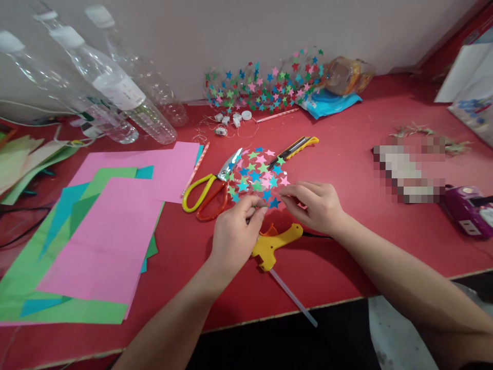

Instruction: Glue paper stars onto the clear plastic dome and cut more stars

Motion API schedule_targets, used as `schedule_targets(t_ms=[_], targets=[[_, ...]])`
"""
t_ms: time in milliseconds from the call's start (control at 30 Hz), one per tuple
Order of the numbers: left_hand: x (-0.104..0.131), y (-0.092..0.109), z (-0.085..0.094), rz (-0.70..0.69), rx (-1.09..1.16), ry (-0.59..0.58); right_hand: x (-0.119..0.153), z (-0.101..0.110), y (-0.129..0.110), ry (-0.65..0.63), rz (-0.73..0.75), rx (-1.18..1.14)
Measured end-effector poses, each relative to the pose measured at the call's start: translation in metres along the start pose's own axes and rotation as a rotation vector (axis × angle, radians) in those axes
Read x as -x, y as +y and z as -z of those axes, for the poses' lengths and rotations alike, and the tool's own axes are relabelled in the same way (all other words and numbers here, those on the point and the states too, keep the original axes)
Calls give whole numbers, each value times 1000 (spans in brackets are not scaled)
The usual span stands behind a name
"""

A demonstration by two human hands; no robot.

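Note:
A clear plastic piece (254, 177) covered with pink, blue and green paper stars lies at the middle of the table. At its near edge, my left hand (239, 226) is closed in a pinch; whatever is between the fingertips is too small to make out. My right hand (318, 205) has its fingers bent around the right edge of the star-covered piece. Just below the hands rests a yellow glue gun (277, 244) with a glue stick (295, 298) jutting from it. Scissors (210, 190) with yellow and orange handles lie left of the piece, and a yellow utility knife (296, 150) lies behind it.
Coloured paper sheets (103, 241) spread over the left side. Clear bottles (115, 92) stand at the back left. Along the wall lies a star-covered bottle (262, 85), beside a blue packet (331, 105). A purple power socket (468, 213) sits at the right.

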State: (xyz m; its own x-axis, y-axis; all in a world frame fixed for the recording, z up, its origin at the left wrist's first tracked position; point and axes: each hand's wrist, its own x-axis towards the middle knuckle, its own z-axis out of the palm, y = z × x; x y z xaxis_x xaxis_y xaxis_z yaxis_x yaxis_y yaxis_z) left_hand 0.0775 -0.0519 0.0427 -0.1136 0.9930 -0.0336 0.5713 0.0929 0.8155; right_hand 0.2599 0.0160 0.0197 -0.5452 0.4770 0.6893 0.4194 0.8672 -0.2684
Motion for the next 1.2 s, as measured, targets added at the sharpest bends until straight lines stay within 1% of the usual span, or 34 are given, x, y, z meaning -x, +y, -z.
schedule_targets(t_ms=[133,267,367,600,700,800,1067,1133,1200], targets=[[0,2,3,2,26,2,1,0,3,33,-68,-30],[-2,1,5,5,67,-16,1,0,7,84,-158,-56],[-5,-1,8,7,122,-42,-1,0,9,107,-198,-73],[-19,2,13,64,225,-151,2,-3,12,99,-224,-94],[-26,3,13,81,246,-176,4,-5,13,107,-232,-97],[-27,3,12,73,235,-155,5,-5,14,115,-232,-93],[-19,-4,10,23,249,-54,4,-6,10,82,-217,-99],[-19,-5,11,32,270,-44,4,-7,9,75,-208,-95],[-19,-6,12,57,298,-64,5,-7,9,67,-208,-81]])
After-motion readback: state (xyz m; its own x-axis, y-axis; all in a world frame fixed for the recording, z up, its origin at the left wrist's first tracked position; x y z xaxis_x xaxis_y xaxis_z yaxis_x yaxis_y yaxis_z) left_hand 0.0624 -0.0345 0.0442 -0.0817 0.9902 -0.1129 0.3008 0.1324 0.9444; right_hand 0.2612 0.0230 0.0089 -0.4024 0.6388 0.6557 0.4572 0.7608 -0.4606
